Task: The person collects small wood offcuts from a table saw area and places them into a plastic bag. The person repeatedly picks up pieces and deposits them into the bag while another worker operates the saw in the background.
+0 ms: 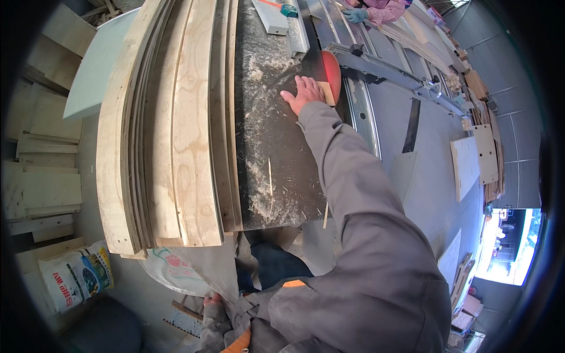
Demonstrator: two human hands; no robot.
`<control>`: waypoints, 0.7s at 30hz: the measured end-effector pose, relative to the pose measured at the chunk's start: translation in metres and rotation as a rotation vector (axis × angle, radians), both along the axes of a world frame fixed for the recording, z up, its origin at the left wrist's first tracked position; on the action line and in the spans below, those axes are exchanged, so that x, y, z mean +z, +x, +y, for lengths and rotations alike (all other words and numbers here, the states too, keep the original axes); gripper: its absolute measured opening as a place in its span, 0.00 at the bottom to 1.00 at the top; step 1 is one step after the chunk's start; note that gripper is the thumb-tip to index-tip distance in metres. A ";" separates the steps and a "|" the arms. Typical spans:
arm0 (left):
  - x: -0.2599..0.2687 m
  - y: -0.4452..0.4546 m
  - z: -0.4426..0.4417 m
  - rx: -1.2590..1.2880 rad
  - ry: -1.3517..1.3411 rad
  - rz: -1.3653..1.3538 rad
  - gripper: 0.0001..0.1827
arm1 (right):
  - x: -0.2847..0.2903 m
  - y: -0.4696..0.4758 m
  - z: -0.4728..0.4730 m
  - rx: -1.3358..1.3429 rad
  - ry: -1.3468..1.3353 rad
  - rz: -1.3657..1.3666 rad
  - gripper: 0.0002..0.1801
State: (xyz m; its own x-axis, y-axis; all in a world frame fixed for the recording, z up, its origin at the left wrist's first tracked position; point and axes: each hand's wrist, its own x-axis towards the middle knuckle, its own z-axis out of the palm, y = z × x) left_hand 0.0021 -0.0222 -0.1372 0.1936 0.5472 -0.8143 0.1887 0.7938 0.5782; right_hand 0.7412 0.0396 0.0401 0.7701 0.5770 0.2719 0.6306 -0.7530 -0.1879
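My right hand [306, 93] lies on the dark saw table [282, 132], fingers spread, beside a small wood block [327, 93]. The block sits against the red guard [332, 75] of a table saw; whether my fingers touch it is hard to tell, and the blade is not visible. My left hand [212, 299] is low, at the edge of a pale plastic sheet or bag [176, 273] under the boards; its fingers look curled, but its grip is partly hidden. Long stacked plywood strips [194, 132] lie to the left of the sawdust-covered table surface.
A metal fence [298, 35] and a green tape measure [289, 10] lie at the far end. Beyond the sliding carriage rail [362, 114], a co-worker's gloved hand [355, 16] rests near more boards. A printed sack [77, 276] and a brush [185, 315] are on the floor.
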 end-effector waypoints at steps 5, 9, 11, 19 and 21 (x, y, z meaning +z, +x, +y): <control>-0.019 0.014 0.006 0.004 0.012 -0.124 0.20 | 0.009 -0.080 -0.028 0.043 0.055 0.015 0.37; -0.067 -0.016 0.017 -0.114 0.049 -0.198 0.20 | 0.020 -0.190 -0.042 0.203 0.074 0.038 0.36; -0.027 0.000 0.026 -0.317 0.248 -0.013 0.17 | 0.014 -0.230 -0.048 0.257 0.094 0.067 0.35; 0.038 -0.006 0.043 -0.155 0.216 -0.077 0.10 | 0.082 -0.264 -0.085 0.162 0.138 0.051 0.45; 0.037 -0.020 0.041 -0.143 0.186 -0.079 0.10 | 0.094 -0.279 -0.106 0.034 0.066 0.126 0.45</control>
State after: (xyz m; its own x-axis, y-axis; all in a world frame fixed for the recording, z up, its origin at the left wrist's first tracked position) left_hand -0.0176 0.0190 -0.1002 0.3388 0.6490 -0.6812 0.2402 0.6403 0.7296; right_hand 0.4624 -0.0668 0.1341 0.7809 0.5873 0.2128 0.6238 -0.7150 -0.3156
